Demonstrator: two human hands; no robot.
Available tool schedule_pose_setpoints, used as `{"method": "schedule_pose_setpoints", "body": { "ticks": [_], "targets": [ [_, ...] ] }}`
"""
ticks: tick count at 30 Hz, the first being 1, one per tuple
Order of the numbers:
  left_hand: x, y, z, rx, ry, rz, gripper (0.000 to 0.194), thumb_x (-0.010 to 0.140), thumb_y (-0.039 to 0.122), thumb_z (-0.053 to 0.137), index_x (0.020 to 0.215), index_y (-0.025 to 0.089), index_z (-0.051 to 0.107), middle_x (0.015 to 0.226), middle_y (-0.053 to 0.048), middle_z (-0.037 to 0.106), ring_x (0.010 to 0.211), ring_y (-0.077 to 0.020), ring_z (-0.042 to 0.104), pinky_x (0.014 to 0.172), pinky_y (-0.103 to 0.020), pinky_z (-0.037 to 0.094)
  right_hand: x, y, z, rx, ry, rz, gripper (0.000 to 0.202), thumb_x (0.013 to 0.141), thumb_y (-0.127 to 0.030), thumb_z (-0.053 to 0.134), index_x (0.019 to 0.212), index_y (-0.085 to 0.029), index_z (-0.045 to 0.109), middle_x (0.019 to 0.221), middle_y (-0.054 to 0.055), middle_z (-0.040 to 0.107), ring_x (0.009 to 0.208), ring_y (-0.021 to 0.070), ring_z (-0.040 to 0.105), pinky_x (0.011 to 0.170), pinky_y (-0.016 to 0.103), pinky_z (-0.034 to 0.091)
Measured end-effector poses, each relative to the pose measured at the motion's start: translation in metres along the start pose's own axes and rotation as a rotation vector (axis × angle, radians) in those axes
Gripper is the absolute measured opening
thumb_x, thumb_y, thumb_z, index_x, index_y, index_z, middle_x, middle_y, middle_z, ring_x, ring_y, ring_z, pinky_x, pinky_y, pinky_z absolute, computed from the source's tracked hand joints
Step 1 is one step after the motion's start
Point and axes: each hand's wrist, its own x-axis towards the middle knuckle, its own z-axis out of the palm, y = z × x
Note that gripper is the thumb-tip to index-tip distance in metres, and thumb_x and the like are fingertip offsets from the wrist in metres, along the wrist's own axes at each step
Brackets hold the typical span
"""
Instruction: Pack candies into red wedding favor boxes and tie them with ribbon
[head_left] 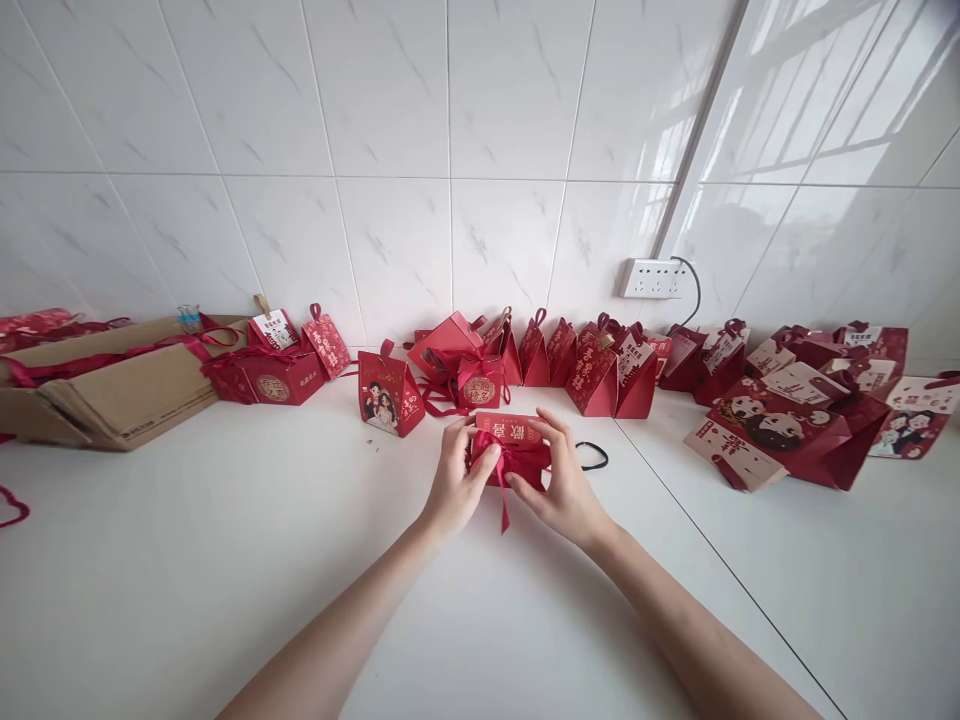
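A small red gift box (514, 428) with gold characters stands at the middle of the white table, between my two hands. A red satin ribbon (517, 458) is bunched in a bow on its near side, and one tail hangs down toward me. My left hand (459, 465) is closed at the box's left side, its thumb pressing on the ribbon. From the right, my right hand (561, 475) curls round the box, with the thumb on the bow's lower part and the fingers at the top edge. The far side of the box is hidden.
Behind the hands stand a red box with a couple print (381, 400) and a ribboned box (478, 382). A cardboard carton (142, 395) is at left. Several red boxes (802, 420) crowd the right. A black loop (595, 457) lies nearby. A power strip (651, 279) is on the wall.
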Motion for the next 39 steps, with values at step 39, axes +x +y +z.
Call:
{"method": "schedule_pose_setpoints", "body": {
  "ticks": [39],
  "targets": [
    [0.007,-0.007,-0.003,0.060,0.127,0.011,0.024,0.088,0.037,0.040,0.080,0.018,0.052,0.093,-0.006,0.050,0.089,-0.0167,0.053,0.080,-0.028,0.046,0.013,0.011,-0.005,0.627,0.085,0.550,0.048,0.072,-0.063,0.061,0.062,-0.019,0.046,0.125,0.010,0.051,0.107,0.0253,0.054,0.086,0.036,0.046]
  ]
}}
